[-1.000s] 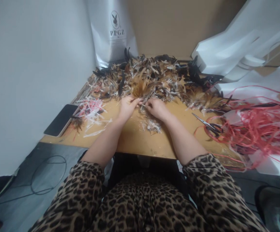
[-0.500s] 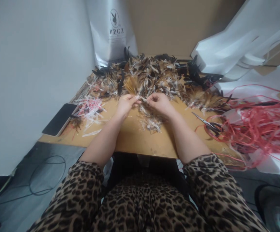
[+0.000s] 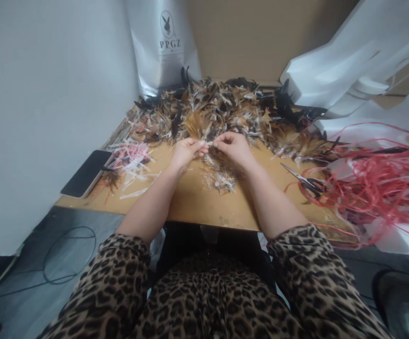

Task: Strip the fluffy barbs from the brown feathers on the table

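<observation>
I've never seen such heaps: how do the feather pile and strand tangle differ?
The feather pile is mostly brown and black; the strand tangle is mainly red. The pile is tufted; the tangle is long and stringy. The pile spans the table's back; the tangle sits at right. Both look untidy.

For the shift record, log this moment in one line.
left hand: pinching feather bunch | right hand: at its base | scissors: on table, right side
</observation>
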### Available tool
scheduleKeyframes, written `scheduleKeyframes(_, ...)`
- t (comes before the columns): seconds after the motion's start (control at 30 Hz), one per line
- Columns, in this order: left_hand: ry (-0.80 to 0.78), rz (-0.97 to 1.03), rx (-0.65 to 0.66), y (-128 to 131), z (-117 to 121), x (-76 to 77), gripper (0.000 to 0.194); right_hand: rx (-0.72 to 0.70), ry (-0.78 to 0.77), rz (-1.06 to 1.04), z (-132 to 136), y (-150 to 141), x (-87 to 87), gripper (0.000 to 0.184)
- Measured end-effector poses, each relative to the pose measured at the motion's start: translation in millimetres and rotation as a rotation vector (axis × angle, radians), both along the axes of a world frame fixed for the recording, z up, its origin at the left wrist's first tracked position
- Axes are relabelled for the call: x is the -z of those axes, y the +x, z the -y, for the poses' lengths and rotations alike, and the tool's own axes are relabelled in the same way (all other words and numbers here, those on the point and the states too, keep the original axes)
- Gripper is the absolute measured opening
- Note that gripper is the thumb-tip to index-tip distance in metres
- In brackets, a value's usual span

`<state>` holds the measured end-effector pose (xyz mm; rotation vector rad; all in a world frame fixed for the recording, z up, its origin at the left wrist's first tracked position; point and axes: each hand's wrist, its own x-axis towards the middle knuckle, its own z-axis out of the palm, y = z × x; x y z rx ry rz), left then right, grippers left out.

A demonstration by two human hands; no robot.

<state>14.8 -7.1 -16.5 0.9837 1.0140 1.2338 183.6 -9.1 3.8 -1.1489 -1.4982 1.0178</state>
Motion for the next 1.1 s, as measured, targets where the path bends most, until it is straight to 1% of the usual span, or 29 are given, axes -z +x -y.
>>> scheduleKeyframes(0.07,-0.012,0.067,-0.027,-1.1,-0.6,-1.2,0.012,0.021,-0.065,-0.103,1.6,-3.3,-1.0,0.018)
scheduleKeyframes(0.17,-0.019,0.135,-0.072,-1.5,-1.9,-1.9,0.012,-0.003,-0.141,-0.186,4.2,-10.5,0.2,0.025)
scheduleKeyframes(0.27,-0.024,0.132,-0.066,1.0,-0.7,-1.6,0.014,-0.036,-0.129,-0.261,5.7,-19.0,4.7,0.027)
scheduleKeyframes(0.4,-0.006,0.081,-0.015,5.5,5.3,-3.1,0.016,0.021,-0.099,-0.347,4.4,-25.6,10.3,0.024)
scheduleKeyframes(0.5,-0.007,0.09,0.022,5.2,7.3,-3.7,0.014,0.051,-0.087,-0.329,1.6,-23.4,10.5,0.024)
scheduleKeyframes(0.67,-0.071,0.115,0.073,0.4,3.1,-0.3,0.011,0.088,-0.079,-0.274,-2.1,-13.0,5.3,0.025)
scheduleKeyframes(0.8,-0.092,0.119,0.115,-0.4,2.8,0.6,0.009,0.068,-0.068,-0.226,-1.4,-9.8,2.6,0.026)
scheduleKeyframes(0.93,-0.096,0.106,0.152,0.9,6.6,-2.6,0.009,0.021,-0.065,-0.173,0.7,-11.9,3.1,0.026)
scheduleKeyframes(1.03,-0.096,0.061,0.172,2.0,8.0,-4.2,0.012,0.012,-0.057,-0.152,1.2,-13.6,4.2,0.026)
scheduleKeyframes(1.1,-0.07,0.008,0.167,2.7,7.6,-3.6,0.015,0.021,-0.055,-0.154,1.3,-14.6,4.9,0.025)
